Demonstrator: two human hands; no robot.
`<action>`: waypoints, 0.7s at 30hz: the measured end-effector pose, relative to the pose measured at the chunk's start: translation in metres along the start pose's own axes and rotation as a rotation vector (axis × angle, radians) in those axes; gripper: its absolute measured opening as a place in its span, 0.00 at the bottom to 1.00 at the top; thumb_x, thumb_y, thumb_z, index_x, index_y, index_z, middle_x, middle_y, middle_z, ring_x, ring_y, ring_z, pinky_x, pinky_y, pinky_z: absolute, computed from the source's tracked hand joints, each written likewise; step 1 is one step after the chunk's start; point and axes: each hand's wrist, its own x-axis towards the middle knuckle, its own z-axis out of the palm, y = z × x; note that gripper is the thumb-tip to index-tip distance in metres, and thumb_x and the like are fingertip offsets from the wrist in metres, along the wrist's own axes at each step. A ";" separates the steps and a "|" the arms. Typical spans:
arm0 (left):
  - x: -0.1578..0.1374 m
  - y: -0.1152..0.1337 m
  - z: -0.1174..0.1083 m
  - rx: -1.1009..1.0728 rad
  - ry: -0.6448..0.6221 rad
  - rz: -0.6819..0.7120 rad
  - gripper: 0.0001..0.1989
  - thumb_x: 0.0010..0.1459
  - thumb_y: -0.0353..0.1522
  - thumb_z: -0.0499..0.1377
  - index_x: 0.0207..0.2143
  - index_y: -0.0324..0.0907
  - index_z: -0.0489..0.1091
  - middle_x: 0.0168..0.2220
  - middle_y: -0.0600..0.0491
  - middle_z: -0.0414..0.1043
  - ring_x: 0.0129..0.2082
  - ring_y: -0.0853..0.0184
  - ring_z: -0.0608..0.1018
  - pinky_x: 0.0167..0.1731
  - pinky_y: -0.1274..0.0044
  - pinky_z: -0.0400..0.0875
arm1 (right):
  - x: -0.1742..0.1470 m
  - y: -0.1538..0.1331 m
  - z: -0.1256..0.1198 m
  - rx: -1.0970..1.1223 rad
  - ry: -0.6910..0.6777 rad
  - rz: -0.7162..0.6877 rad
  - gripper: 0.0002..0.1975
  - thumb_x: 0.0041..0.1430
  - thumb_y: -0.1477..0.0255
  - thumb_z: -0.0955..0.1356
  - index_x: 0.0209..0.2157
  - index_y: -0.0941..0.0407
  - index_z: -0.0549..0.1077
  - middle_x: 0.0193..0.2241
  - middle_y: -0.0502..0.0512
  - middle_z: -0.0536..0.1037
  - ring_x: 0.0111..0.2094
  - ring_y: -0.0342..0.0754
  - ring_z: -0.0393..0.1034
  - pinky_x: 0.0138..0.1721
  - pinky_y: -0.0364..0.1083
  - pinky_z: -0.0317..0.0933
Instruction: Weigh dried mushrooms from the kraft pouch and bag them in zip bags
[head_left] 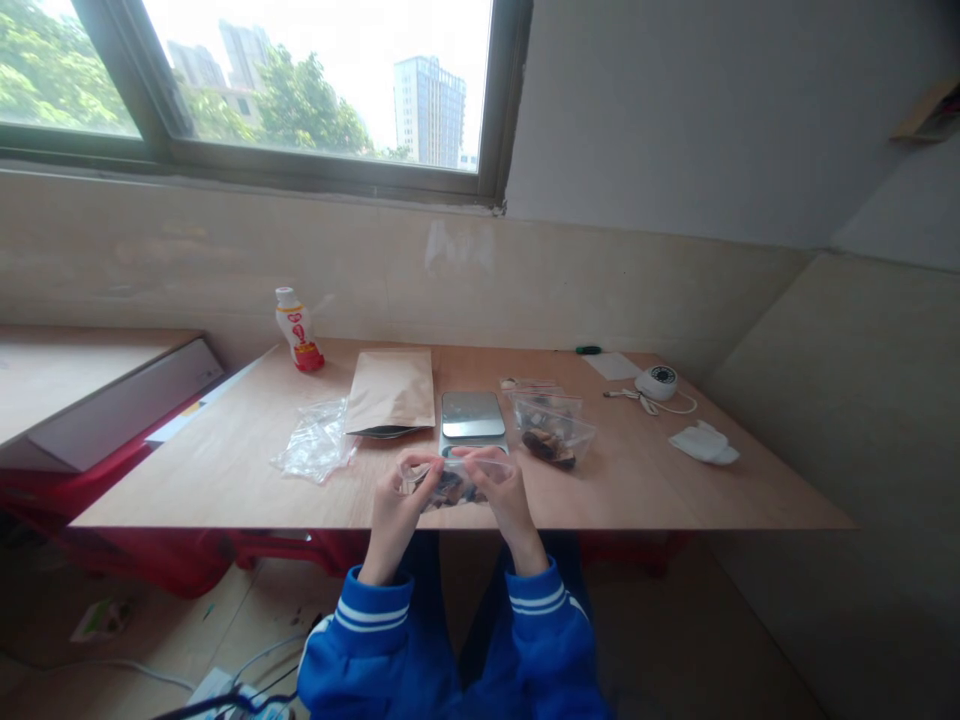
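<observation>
Between my two hands is a clear zip bag with dark and pale pieces inside, held over the table's front edge. My left hand pinches its top edge on the left. On the right, my right hand grips the same top edge between thumb and fingers. Just beyond the bag lies a kitchen scale with a shiny metal plate, its front partly hidden by my hands. Right of the scale, a filled clear zip bag holds brown dried pieces, with more zip bags behind it.
A brown paper pouch and a pile of clear plastic bags lie left of the scale. A white and red bottle stands at the back left. To the right are a white camera with its cable, a white tissue and a green-handled screwdriver.
</observation>
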 end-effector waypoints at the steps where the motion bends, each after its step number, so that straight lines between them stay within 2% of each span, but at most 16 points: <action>1: -0.001 0.001 0.000 -0.006 -0.047 -0.019 0.12 0.49 0.41 0.64 0.29 0.40 0.74 0.31 0.50 0.75 0.31 0.65 0.77 0.25 0.80 0.70 | -0.001 -0.001 -0.002 0.030 -0.040 0.026 0.10 0.51 0.62 0.71 0.30 0.54 0.75 0.42 0.55 0.79 0.36 0.50 0.76 0.32 0.46 0.71; 3: -0.002 0.002 0.000 -0.022 -0.131 -0.050 0.13 0.50 0.41 0.63 0.32 0.40 0.74 0.31 0.51 0.76 0.28 0.67 0.76 0.24 0.80 0.69 | -0.002 -0.001 -0.005 0.066 -0.096 0.072 0.12 0.50 0.62 0.72 0.34 0.54 0.75 0.46 0.55 0.78 0.36 0.50 0.76 0.30 0.45 0.71; 6: -0.004 0.004 0.002 -0.068 -0.170 -0.084 0.14 0.50 0.40 0.64 0.35 0.40 0.73 0.30 0.52 0.76 0.26 0.68 0.76 0.24 0.79 0.70 | -0.001 -0.001 -0.006 0.048 -0.092 0.101 0.15 0.48 0.62 0.73 0.38 0.54 0.76 0.43 0.56 0.79 0.35 0.50 0.76 0.27 0.43 0.70; 10: -0.004 0.004 0.005 -0.067 -0.161 -0.085 0.13 0.50 0.40 0.64 0.33 0.38 0.74 0.29 0.51 0.76 0.27 0.68 0.76 0.26 0.79 0.71 | 0.000 0.003 -0.004 -0.007 -0.048 0.092 0.12 0.49 0.62 0.72 0.32 0.56 0.78 0.40 0.56 0.80 0.28 0.46 0.75 0.23 0.41 0.67; 16: -0.003 -0.003 0.005 -0.052 -0.140 -0.051 0.14 0.50 0.41 0.63 0.33 0.38 0.73 0.30 0.50 0.76 0.27 0.69 0.76 0.24 0.80 0.70 | 0.000 0.008 -0.002 0.028 -0.033 0.099 0.13 0.48 0.60 0.73 0.31 0.55 0.78 0.25 0.52 0.80 0.23 0.46 0.73 0.19 0.41 0.64; 18: -0.003 -0.005 0.005 -0.039 -0.135 -0.052 0.14 0.50 0.41 0.63 0.32 0.39 0.73 0.28 0.51 0.75 0.25 0.69 0.76 0.23 0.81 0.70 | 0.000 0.009 -0.001 0.030 -0.017 0.074 0.13 0.48 0.60 0.73 0.30 0.55 0.77 0.26 0.52 0.80 0.22 0.45 0.72 0.19 0.41 0.64; 21: -0.002 -0.007 0.007 -0.021 -0.130 -0.058 0.13 0.51 0.41 0.62 0.31 0.39 0.72 0.26 0.53 0.74 0.24 0.70 0.75 0.21 0.82 0.68 | 0.000 0.010 0.001 0.012 -0.007 0.036 0.11 0.49 0.61 0.72 0.29 0.55 0.77 0.32 0.54 0.81 0.23 0.44 0.72 0.21 0.42 0.66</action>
